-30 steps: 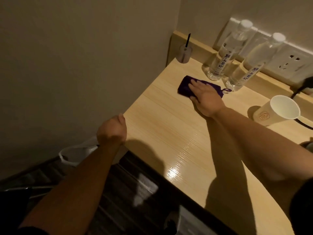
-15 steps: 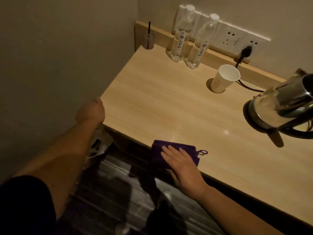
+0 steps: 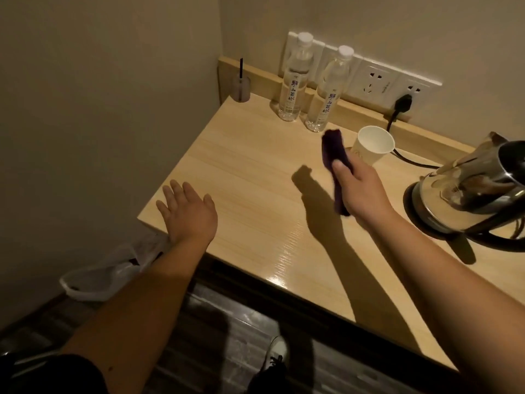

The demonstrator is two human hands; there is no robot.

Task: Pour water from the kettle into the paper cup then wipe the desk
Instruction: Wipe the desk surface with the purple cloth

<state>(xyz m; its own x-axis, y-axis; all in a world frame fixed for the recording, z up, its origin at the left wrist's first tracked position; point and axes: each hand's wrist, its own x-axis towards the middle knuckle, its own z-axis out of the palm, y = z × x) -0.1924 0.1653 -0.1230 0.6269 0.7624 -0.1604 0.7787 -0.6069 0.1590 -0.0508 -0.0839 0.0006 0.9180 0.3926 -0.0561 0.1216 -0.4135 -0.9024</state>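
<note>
The right hand point(image 3: 359, 191) is gripping the purple cloth point(image 3: 335, 157) above the desk point(image 3: 241, 166) near the paper cup point(image 3: 372, 149), while the left hand point(image 3: 189, 214) is hovering, fingers spread, over the front left corner.

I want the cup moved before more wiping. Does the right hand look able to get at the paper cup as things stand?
Probably, but not freely: the right hand is just in front of the paper cup with nothing between them, yet it holds the purple cloth, which it would need to drop first.

Dim, warm light falls on plain beige walls point(image 3: 108, 123). A white strip of sockets point(image 3: 377, 81) sits on the back wall. The floor point(image 3: 216, 331) is dark wood, with a bag-lined bin point(image 3: 93, 282) in the corner.
</note>
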